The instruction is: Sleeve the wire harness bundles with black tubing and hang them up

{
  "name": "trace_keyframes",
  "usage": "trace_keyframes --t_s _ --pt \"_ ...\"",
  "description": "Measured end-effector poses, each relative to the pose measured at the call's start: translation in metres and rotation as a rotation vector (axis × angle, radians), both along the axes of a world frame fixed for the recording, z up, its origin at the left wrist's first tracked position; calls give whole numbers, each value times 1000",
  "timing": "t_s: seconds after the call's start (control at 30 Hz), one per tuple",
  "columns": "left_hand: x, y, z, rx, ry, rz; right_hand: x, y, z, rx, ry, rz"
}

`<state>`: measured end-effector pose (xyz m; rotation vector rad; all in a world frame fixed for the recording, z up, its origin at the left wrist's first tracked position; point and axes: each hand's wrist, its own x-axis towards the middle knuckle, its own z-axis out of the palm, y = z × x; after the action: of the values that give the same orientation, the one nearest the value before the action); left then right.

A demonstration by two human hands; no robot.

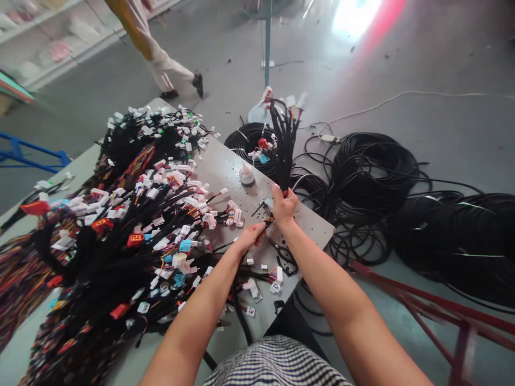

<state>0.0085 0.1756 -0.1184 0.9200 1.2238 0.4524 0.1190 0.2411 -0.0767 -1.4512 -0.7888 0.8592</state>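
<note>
1. As far as can be judged, already sheathed and fitted with connectors [177, 178]: the heap of wire harnesses [100, 257] at left on the grey table [317, 228]; matte black covering, thin coloured wires [139, 166], blocky white, red and blue plastic ends.
2. Between heap and hands: a squat, pale, rounded bottle [246, 177].
3. With the left hand [252, 236], pinching a short strand [269, 219]; coloured wire showing, apparently not covered yet.
4. With the right hand [285, 205], gripping the held harness [285, 153] in curled fingers; black branches fanned past the table's edge, mostly covered, connectors on.
5. Just below: scissors [277, 247].
6. Farther right, on the floor: smooth, ring-shaped coils of black tubing [374, 169], seemingly unused.
</note>
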Motion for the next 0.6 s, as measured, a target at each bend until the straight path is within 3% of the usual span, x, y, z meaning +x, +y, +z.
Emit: trace_keyframes --t_s 0.1,0.17,0.3,0.43,0.53,0.6 --pt "11 11 2 24 -52 5 5 1 -1 -35 140 28" --pt "17 13 -2 67 -7 72 16 11 8 -88 278 137" --pt "8 -9 -16 153 105 132 39 35 31 -217 609 355" --pt "-5 -22 -15 150 143 128 38 36 36 -205 698 266" --pt "1 -9 -6 20 87 94 33 27 28 -127 665 229" --pt "9 1 -3 13 52 90 32 23 21 -82 607 256"
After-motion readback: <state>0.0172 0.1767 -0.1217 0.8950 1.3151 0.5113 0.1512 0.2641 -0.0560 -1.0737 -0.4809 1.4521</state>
